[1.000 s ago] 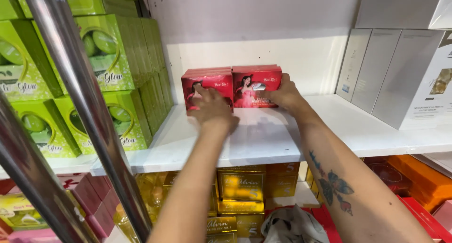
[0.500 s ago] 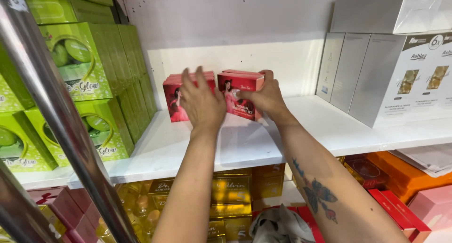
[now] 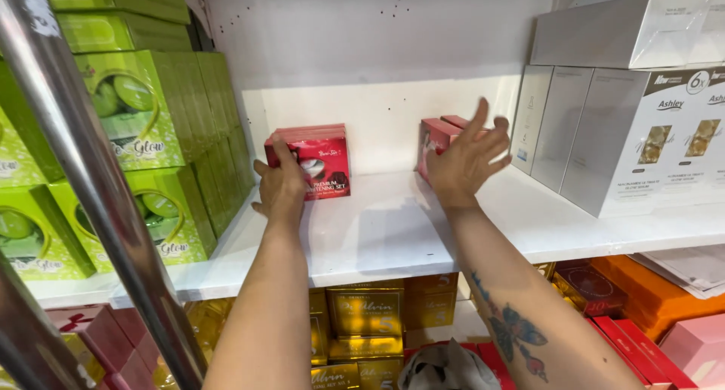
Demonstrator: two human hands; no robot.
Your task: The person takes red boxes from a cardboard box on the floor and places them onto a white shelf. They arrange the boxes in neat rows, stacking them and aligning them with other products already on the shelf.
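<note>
Both bare forearms reach up and away from the near edge of the view toward the far side. The left hand (image 3: 281, 184) is knuckles-up, its fingers curled and pressed forward, the thumb out to the left. The right hand (image 3: 468, 157) stands well apart to the right, higher, palm facing away, its fingers (image 3: 483, 126) spread and tilted to the right, gripping nothing. The right forearm (image 3: 521, 307) carries a coloured tattoo along its inner side, near the elbow
</note>
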